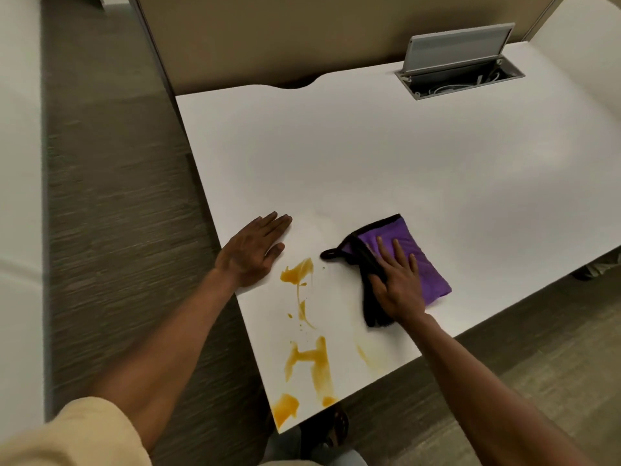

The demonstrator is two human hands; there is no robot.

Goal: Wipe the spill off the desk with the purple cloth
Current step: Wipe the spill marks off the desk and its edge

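Near the desk's (369, 156) front corner, glossy orange spill (311, 361) streaks smooth white.
Right hand (400, 284) presses flat on folded purple cloth (423, 260); left hand (253, 252) lies spread flat.

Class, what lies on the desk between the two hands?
In the head view, bare white desk and the spill's upper end lie between left hand and right hand.

The right hand (398, 284) covers part of the purple cloth (426, 264). The surface (369, 163) is cut by the right edge. The floor (117, 196) at left is blurred.
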